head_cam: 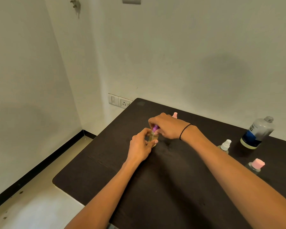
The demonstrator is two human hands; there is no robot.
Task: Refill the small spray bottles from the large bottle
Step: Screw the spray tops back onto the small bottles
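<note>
A small clear spray bottle with yellowish liquid stands on the dark table, far left of centre. My left hand grips its body. My right hand is closed over its purple spray cap on top. The large bottle, grey with a dark blue label and no cap on its neck, stands at the far right. In front of it stand two small bottles, one with a white spray top and one with a pink cap. Another pink-topped bottle pokes out behind my right hand.
The table's left edge drops to a tiled floor. White walls close off the back and left, with a switch and socket plate beside the table's far corner.
</note>
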